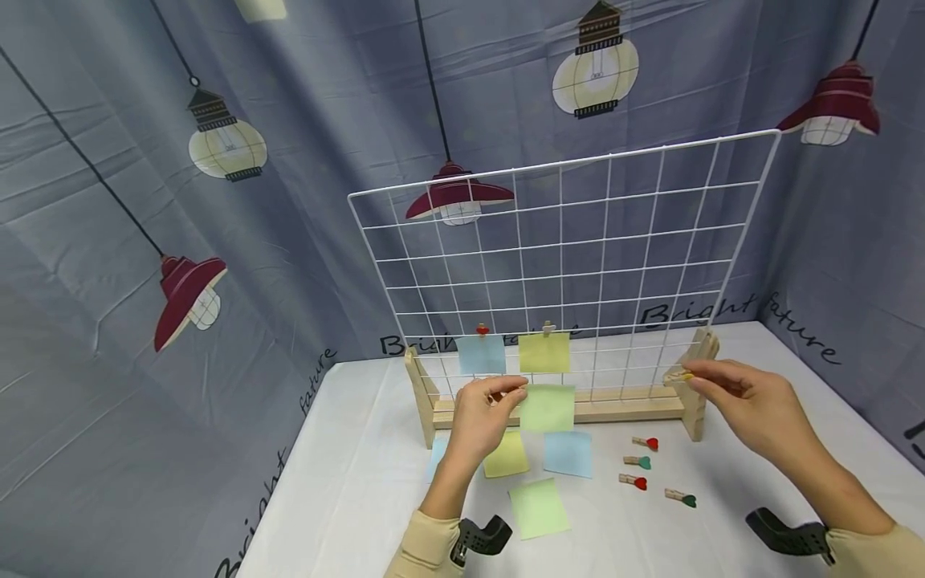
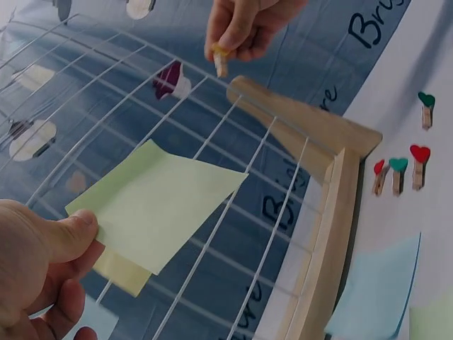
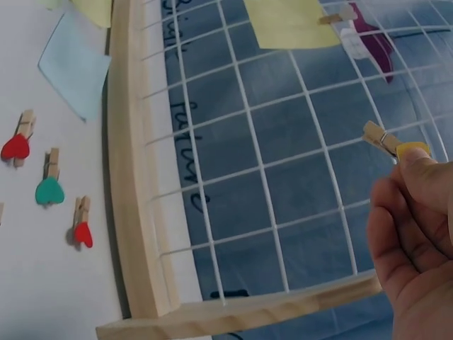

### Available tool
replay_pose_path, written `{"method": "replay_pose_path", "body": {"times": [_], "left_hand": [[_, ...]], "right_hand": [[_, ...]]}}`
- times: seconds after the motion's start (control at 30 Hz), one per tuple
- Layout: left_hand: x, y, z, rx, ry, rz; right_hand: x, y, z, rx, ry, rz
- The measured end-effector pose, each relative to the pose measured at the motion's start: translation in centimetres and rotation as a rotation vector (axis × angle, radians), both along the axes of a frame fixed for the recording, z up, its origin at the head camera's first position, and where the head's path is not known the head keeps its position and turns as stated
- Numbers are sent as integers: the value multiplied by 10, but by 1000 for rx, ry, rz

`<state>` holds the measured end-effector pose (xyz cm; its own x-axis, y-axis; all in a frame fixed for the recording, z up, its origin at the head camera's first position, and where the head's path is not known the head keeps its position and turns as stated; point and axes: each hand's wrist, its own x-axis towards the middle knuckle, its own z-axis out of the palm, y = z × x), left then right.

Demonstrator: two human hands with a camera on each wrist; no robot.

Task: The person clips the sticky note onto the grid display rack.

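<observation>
Between thumb and fingers, my left hand (image 1: pixel 479 419) pinches the left edge of a light green sticky note (image 1: pixel 548 408) in front of the white wire grid (image 1: pixel 607 241). My right hand (image 1: pixel 751 401), near the grid's right foot, pinches a small wooden clothespin (image 3: pixel 382 139) by its yellow end. A blue sticky note (image 1: pixel 481 355) hangs from the grid under a red-topped clothespin (image 1: pixel 482 329). Beside it, a yellow sticky note (image 1: pixel 544 353) hangs from a pale-topped clothespin (image 1: pixel 548 327).
On the white table (image 1: pixel 347 482) lie a yellow note (image 1: pixel 507 455), a blue note (image 1: pixel 568 453) and a green note (image 1: pixel 539 508). Several heart-topped clothespins (image 1: pixel 637 462) lie at the right. A wooden stand (image 1: pixel 629 408) supports the grid; a lamp-printed curtain (image 1: pixel 303 265) hangs behind.
</observation>
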<state>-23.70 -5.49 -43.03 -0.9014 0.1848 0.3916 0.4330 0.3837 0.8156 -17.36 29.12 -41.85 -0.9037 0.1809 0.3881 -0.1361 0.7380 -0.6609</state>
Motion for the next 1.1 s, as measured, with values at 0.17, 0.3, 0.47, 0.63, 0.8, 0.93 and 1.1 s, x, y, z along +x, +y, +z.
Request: {"method": "replay_pose_path", "body": {"times": [0.17, 0.3, 0.47, 0.63, 0.8, 0.93, 1.1], "left_hand": [[-4, 25, 4, 45, 4, 20], [-7, 39, 7, 74, -8, 30], [-12, 56, 7, 97, -30, 41], [-15, 76, 12, 139, -61, 63], [-19, 97, 20, 180, -22, 85], [-20, 111, 24, 196, 8, 109], [-23, 121, 25, 194, 51, 150]], "right_hand": [[-3, -7, 8, -21, 0, 13], [-6, -11, 13, -15, 8, 30], [-11, -17, 18, -18, -9, 44], [-18, -22, 26, -7, -24, 36], [-23, -28, 35, 1, 10, 34], [-27, -35, 38, 7, 82, 36], [-37, -40, 40, 80, 245, 45]]}}
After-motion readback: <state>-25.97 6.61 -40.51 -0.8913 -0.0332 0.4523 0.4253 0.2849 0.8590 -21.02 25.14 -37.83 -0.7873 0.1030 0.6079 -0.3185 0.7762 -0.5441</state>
